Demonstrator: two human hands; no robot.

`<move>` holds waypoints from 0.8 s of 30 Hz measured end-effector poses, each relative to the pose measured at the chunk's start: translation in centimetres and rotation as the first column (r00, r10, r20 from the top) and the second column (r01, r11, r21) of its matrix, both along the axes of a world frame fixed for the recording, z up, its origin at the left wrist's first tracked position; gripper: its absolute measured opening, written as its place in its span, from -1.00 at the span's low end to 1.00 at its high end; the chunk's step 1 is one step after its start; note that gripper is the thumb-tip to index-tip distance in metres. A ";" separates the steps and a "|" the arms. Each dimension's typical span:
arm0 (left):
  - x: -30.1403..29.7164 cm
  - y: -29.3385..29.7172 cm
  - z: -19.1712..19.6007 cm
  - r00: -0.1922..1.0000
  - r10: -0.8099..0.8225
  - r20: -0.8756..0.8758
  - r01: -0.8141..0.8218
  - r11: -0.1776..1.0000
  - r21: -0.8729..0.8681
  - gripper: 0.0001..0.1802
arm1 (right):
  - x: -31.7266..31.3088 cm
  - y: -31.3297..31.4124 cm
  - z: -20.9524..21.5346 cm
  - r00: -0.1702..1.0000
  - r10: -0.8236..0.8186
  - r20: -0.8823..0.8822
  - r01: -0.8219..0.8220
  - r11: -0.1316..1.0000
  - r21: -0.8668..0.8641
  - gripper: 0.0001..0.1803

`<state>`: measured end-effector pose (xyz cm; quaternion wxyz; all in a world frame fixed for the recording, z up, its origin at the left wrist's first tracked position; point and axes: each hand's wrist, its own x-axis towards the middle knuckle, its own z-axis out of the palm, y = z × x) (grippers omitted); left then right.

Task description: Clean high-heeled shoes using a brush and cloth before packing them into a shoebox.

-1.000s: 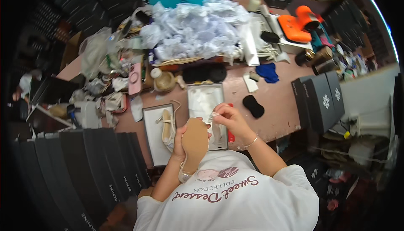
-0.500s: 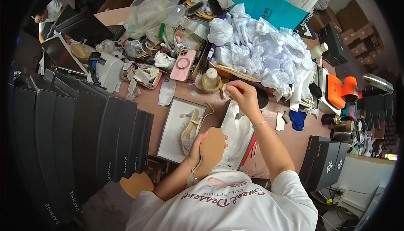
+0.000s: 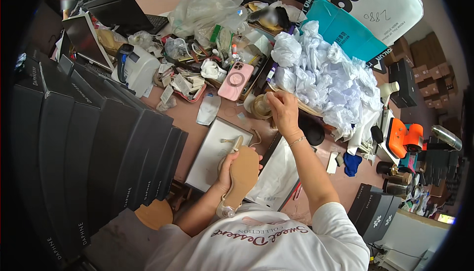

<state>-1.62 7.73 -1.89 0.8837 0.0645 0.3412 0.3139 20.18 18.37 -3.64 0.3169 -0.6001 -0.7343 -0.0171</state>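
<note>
Our L hand grips a shoe sole-up, by a box w/ another shoe inside; 2nd box has white paper. Our R hand's pinched at the jar; can't tell if on anything.

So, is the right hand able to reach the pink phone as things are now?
Probably yes: the right hand is at the yellowish jar, close to the pink phone, whose upper face looks uncovered. The jar stands partly between, but the hand could likely pass above it.
</note>
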 end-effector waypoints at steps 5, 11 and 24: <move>0.1 -1.5 0.8 1.000 -0.024 0.007 0.024 1.000 -0.006 -0.37 | -0.2 -0.8 -3.0 0.977 0.040 -0.211 -0.037 0.999 0.019 -0.43; -0.5 -2.6 1.7 0.997 -0.074 0.038 0.072 0.995 0.063 -0.37 | 0.9 -2.3 -0.3 0.901 -0.072 -0.427 0.110 0.992 0.066 -0.51; -0.1 -3.0 1.1 0.987 -0.112 0.111 0.108 0.993 0.041 -0.36 | 4.0 -8.8 0.4 -0.012 -0.100 -0.995 0.376 0.922 -0.097 -0.57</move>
